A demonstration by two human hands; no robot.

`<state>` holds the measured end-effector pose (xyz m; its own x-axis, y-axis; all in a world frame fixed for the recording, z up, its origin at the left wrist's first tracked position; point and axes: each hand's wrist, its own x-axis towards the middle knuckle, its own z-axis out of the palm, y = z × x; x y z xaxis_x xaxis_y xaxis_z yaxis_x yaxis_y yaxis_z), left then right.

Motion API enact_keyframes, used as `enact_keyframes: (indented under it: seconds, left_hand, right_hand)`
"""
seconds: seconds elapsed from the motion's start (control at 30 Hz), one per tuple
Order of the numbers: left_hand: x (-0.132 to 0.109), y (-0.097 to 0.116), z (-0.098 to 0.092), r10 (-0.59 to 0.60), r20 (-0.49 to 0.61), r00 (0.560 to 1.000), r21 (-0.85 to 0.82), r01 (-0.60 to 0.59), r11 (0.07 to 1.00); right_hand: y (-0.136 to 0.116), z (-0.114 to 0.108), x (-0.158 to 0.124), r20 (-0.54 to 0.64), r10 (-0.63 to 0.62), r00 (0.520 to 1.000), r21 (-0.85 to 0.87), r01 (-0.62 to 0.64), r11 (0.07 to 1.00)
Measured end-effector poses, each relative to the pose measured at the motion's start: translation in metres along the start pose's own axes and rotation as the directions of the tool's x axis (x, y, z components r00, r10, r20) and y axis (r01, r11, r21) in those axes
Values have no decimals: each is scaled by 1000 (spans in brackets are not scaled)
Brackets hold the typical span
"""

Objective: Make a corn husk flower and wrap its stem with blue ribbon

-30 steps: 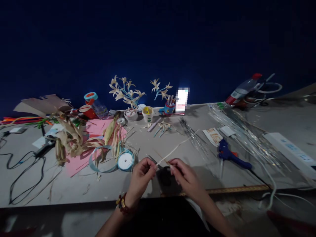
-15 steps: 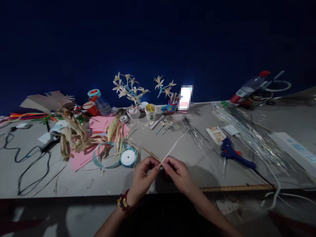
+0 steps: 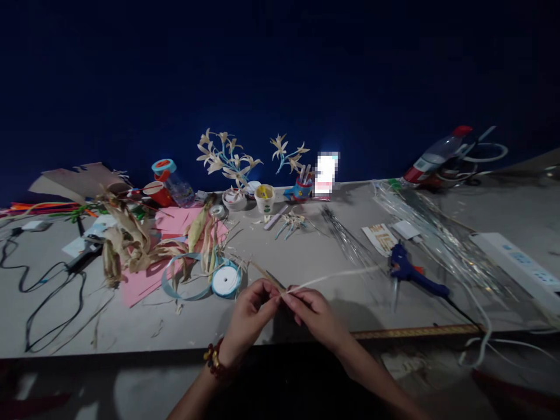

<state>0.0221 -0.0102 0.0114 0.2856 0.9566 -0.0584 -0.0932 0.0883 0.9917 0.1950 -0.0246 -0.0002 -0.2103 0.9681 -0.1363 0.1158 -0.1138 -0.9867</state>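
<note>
My left hand point(image 3: 252, 312), a beaded bracelet at its wrist, pinches a thin tan strip point(image 3: 261, 269) that sticks out up and to the left. A darker sliver lies alongside it; its kind I cannot make out. Fingertips of my right hand point(image 3: 312, 312) meet those of the left and pinch a long pale strip point(image 3: 336, 273), whose free end reaches right toward the blue glue gun point(image 3: 417, 280). The spot where the strips meet is mostly hidden by fingers. Left of my hands stands a ribbon spool point(image 3: 226, 281) with light-blue ribbon, near dried corn husks point(image 3: 131, 245).
Husk flowers point(image 3: 227, 157) stand at the back beside small cups point(image 3: 265, 199) and a lit phone point(image 3: 326, 173). Silver wires point(image 3: 343, 233), plastic-wrapped strands point(image 3: 437, 233) and a power strip point(image 3: 520, 265) lie right. Pink paper point(image 3: 135, 286) and a black cable point(image 3: 55, 318) lie left.
The pale strip has swung down to the right, from slanting steeply upward to nearly level. My right hand has turned slightly and lowered; the left keeps its pinch. The view has shifted a little.
</note>
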Motion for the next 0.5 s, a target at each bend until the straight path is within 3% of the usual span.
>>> enact_keyframes:
  seconds: [0.33,0.5]
  left_hand:
    - [0,-3,-2,6,26,1000,52,-7,999]
    - [-2,1,-2,-1,43,999,61,-2,998]
  right_hand:
    - [-8,-1,-1,69,59,996,46,-63,997]
    - [-10,2,-2,128,170,977,259,-199,945]
